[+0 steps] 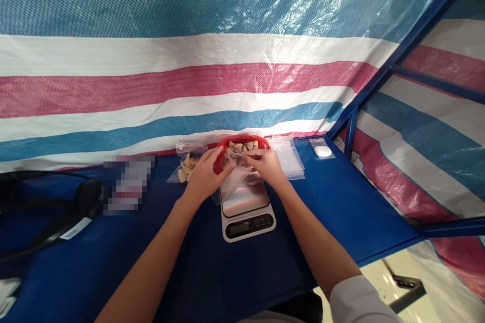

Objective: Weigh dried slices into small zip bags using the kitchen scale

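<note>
My left hand (206, 173) is at the left of a clear plastic bag (234, 181), thumb and fingers apart. Its thumb comes close to the bag, and its fingertips reach the rim of a red bag (219, 164). With thumb and forefinger, my right hand (266, 163) pinches the upper edge of the clear bag. That bag is over the steel plate of a white kitchen scale (248, 229); its contents are hard to make out. Pale dried slices with dark edges (242, 147) fill the red bag behind. Left of my left hand lies a clear bag of similar slices (186, 167).
Flat clear bags (290, 159) lie stacked right of the scale. Farther right is a small bag with a white round object (322, 151). Black straps (81, 199) lie on the blue table (341, 207) at left. Striped sheeting (189, 86) and a blue frame (352, 126) enclose it.
</note>
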Demonstrator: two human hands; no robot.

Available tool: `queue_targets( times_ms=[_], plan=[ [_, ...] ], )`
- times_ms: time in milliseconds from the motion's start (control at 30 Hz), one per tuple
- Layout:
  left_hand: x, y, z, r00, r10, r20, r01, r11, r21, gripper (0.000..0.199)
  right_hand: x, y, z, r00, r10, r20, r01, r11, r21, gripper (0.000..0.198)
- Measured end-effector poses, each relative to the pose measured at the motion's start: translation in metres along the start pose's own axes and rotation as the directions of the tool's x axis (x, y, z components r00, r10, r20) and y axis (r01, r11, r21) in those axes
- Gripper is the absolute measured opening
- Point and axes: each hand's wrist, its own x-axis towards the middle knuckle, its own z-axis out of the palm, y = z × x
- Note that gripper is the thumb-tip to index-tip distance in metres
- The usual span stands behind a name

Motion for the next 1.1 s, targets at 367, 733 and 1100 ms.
queue_targets(
  times_ms=[367,733,1100],
  plan=[
    [-0.013,0.012,0.025,0.994,0.01,0.105,-0.007,1.0,-0.03,0.113,-0.002,-0.001,0.0,1.0,-0.008,0.002,0.008,1.0,0.006,0.017],
    [-0.009,0.014,0.022,0.998,0.042,-0.042,-0.044,0.998,-0.039,0.057,-0.002,-0.008,-0.008,0.998,-0.01,-0.057,0.001,0.99,-0.141,0.021],
    [-0.013,0.01,0.027,0.998,0.07,-0.008,-0.07,0.997,0.021,0.069,-0.012,-0.051,-0.006,0.962,-0.263,0.07,0.264,0.838,-0.478,0.023]
  ],
)
